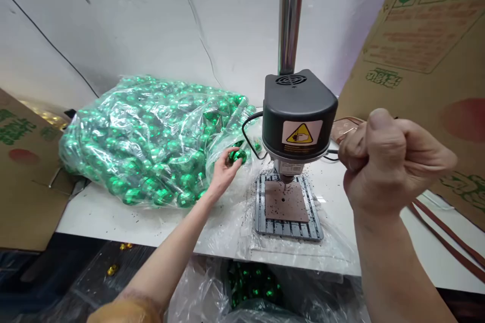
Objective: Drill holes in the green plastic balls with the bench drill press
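Note:
At the mouth of a clear plastic bag full of green mirrored balls, my left hand holds one shiny green ball between thumb and fingers. Right of that stands a small black bench drill press with a yellow warning label. My right hand is closed in a fist beside the drill's head, around the drill press handle, most of which the fingers hide. Below the drill bit, a brown board with a dark hole lies on the slotted metal base.
Dark shavings are scattered around the base. A chrome column rises behind the drill head. Cardboard boxes stand at left and right. Below the table edge, more green balls lie in clear plastic. A brown strap rests at right.

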`<control>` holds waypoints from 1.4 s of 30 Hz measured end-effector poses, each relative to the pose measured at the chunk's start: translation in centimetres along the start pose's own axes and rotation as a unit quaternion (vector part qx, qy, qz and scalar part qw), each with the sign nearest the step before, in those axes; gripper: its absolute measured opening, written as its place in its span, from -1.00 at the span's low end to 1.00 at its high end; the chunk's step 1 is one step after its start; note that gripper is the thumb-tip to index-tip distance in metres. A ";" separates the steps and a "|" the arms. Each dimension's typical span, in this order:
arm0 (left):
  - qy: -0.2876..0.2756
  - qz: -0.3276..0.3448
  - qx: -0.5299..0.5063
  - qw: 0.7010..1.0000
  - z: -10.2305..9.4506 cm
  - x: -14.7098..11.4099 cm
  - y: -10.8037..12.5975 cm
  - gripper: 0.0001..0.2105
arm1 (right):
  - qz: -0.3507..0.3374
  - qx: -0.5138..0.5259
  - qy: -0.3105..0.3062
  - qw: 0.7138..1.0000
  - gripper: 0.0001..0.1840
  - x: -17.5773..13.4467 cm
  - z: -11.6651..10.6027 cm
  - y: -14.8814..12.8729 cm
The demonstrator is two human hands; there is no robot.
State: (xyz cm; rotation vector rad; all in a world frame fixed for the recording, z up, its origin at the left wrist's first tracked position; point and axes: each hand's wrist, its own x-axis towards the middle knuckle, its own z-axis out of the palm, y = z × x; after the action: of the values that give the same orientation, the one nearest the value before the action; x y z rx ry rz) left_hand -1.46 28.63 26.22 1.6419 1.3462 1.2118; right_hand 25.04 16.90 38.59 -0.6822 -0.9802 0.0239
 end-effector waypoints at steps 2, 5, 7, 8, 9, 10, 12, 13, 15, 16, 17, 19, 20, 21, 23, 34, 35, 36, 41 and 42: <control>-0.013 -0.063 -0.179 0.982 0.0 -2.5 -0.1 -0.62 | -0.002 -0.004 0.002 1.000 -0.38 0.0 0.1 -0.1; -0.039 -0.150 -0.349 0.924 0.6 -5.4 0.2 -0.55 | -0.006 0.005 -0.002 1.000 -0.39 0.0 0.3 -0.4; -0.051 -0.181 -0.389 0.902 1.2 -6.6 0.5 -0.50 | -0.006 0.011 -0.005 1.000 -0.40 0.1 0.5 -0.6; -0.061 -0.189 -0.392 0.898 1.4 -6.9 0.5 -0.45 | -0.007 0.013 -0.007 1.000 -0.41 0.1 0.5 -0.7; -0.075 -0.194 -0.385 0.899 1.6 -7.2 0.5 -0.40 | -0.009 0.015 -0.010 1.000 -0.41 0.2 0.5 -0.8; -0.092 -0.195 -0.370 0.904 1.8 -7.4 0.4 -0.34 | -0.011 0.015 -0.014 1.000 -0.41 0.2 0.5 -0.8; -0.126 -0.189 -0.329 0.917 2.1 -7.7 0.0 -0.25 | -0.016 0.014 -0.020 1.000 -0.41 0.2 0.4 -0.7; -0.139 -0.180 -0.308 0.924 2.4 -7.9 -0.3 -0.23 | -0.018 0.011 -0.022 1.000 -0.41 0.2 0.3 -0.7; -0.159 -0.156 -0.273 0.936 3.0 -8.0 -0.9 -0.25 | -0.023 0.003 -0.025 0.999 -0.39 0.1 0.2 -0.4; -0.167 -0.145 -0.259 0.940 3.3 -8.1 -1.2 -0.27 | -0.026 0.000 -0.026 0.999 -0.38 0.0 0.1 -0.3; -0.176 -0.135 -0.247 0.943 3.7 -8.1 -1.6 -0.28 | -0.027 -0.002 -0.027 0.999 -0.37 0.0 0.0 -0.2; -0.192 -0.120 -0.231 0.946 4.4 -8.1 -2.1 -0.28 | -0.030 -0.005 -0.026 0.999 -0.36 -0.1 0.0 0.0; -0.197 -0.112 -0.225 0.948 4.8 -8.0 -2.4 -0.26 | -0.029 -0.006 -0.025 0.999 -0.36 -0.1 -0.1 0.1; -0.201 -0.103 -0.218 0.950 5.0 -7.9 -2.6 -0.24 | -0.028 -0.005 -0.024 0.999 -0.36 -0.1 0.0 0.1; -0.208 -0.089 -0.199 0.954 5.5 -7.8 -2.9 -0.21 | -0.029 -0.005 -0.025 0.999 -0.38 -0.1 0.0 0.1; -0.211 -0.055 -0.095 0.971 7.4 -8.1 -3.4 -0.27 | -0.048 -0.003 -0.043 0.998 -0.37 0.0 0.0 0.1; -0.207 -0.045 -0.075 0.974 7.5 -8.1 -3.2 -0.30 | -0.050 -0.001 -0.045 0.998 -0.37 0.0 0.0 0.1; -0.204 -0.030 -0.053 0.977 7.6 -8.2 -3.0 -0.32 | -0.052 0.000 -0.046 0.998 -0.37 0.0 0.0 0.1; -0.152 0.064 0.027 0.986 8.5 -9.0 -2.2 -0.43 | -0.056 -0.006 -0.046 0.997 -0.38 0.0 -0.1 0.2; -0.143 0.069 0.026 0.987 8.8 -9.2 -2.3 -0.43 | -0.054 -0.007 -0.047 0.997 -0.38 0.1 -0.1 0.2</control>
State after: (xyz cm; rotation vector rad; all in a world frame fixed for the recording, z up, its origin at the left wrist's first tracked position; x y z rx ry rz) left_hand 5.81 20.70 19.05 1.8896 1.1081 0.9768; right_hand 25.19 17.05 38.49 -0.6444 -1.1075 -0.0463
